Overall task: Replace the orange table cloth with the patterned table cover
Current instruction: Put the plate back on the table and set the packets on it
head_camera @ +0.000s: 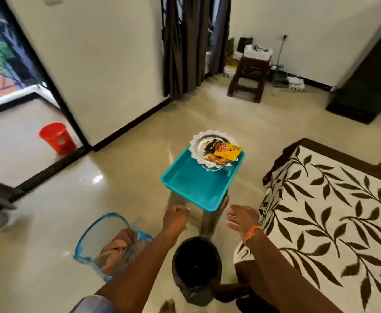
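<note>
The patterned cover, white with dark leaf shapes, lies spread over the table at the right. A teal tray rests on a grey stool on the floor; a glass dish of snack packets stands at the tray's far end. My left hand hovers at the tray's near left corner, fingers loosely curled, holding nothing. My right hand is open, palm inward, near the tray's near right corner. A clear blue-edged bag on the floor holds folded orange fabric.
A black bin stands on the floor between my arms. A red bucket sits beyond the doorway at left. A wooden stool with cables around it stands by the far wall. A dark cabinet is at right.
</note>
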### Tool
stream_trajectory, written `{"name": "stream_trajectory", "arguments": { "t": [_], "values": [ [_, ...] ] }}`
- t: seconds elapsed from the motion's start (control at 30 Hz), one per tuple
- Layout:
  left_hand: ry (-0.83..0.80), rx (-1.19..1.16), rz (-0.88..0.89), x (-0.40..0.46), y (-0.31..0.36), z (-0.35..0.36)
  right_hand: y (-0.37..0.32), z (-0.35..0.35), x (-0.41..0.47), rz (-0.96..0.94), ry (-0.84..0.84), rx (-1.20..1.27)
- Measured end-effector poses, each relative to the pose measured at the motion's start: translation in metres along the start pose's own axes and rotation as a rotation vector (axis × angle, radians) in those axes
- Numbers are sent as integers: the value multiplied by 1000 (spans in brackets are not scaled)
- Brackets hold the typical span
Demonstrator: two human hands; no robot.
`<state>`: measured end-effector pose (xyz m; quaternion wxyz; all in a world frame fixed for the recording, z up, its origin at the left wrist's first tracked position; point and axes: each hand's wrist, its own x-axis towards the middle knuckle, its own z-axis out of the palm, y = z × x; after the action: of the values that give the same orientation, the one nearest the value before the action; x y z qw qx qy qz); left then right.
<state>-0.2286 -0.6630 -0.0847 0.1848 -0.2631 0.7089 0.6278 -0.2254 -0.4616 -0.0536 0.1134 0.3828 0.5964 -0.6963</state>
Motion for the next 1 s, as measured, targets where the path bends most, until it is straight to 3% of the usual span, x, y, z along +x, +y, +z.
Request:
{"name": "stream_trajectory", "arguments": {
  "t": [0.27,0.57,0.8,1.0],
  "values": [
    [-11,-134,-43,110,55,34,-43,36,130,90,35,102],
    [72,-222,-169,233,80,125,-76,25,301,177,83,185],
    [176,-327,-166,322,73,170,-93,26,399,177,-17,209],
    [149,-557,-216,375,75,187,-97,24,451,95,-195,239]
  ]
}}
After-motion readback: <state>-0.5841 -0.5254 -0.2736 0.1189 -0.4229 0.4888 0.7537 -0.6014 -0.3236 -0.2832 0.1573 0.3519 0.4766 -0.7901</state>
